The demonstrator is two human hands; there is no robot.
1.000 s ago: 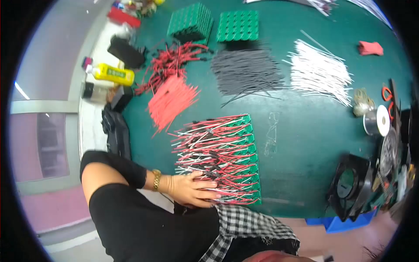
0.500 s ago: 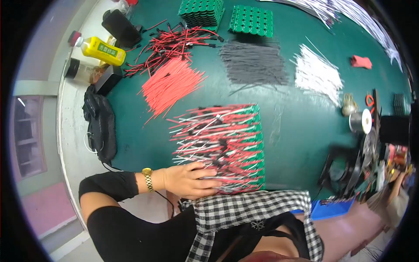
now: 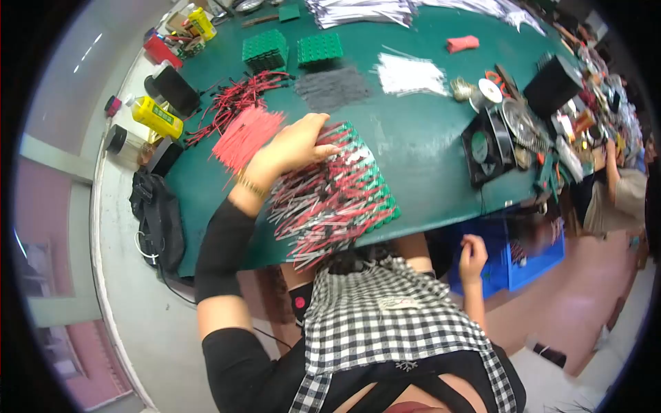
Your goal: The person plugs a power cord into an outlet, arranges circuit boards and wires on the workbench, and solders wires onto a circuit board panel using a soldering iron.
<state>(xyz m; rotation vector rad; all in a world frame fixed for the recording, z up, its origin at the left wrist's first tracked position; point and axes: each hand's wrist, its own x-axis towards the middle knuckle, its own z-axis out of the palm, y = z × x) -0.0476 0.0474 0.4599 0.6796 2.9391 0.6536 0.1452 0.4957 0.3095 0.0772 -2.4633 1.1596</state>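
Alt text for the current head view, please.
A person's left hand is at the far-left corner of a wired green board on a green table. The right hand is off the table. Beyond the board lie piles of red strips, dark strips and white strips.

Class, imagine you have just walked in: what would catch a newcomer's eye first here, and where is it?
Probably the bristling mass of red, black and white wires along a green board at the near edge of the table, with the left hand over its far part. Next come the bright red pile to its left and the white pile farther back, to the right.
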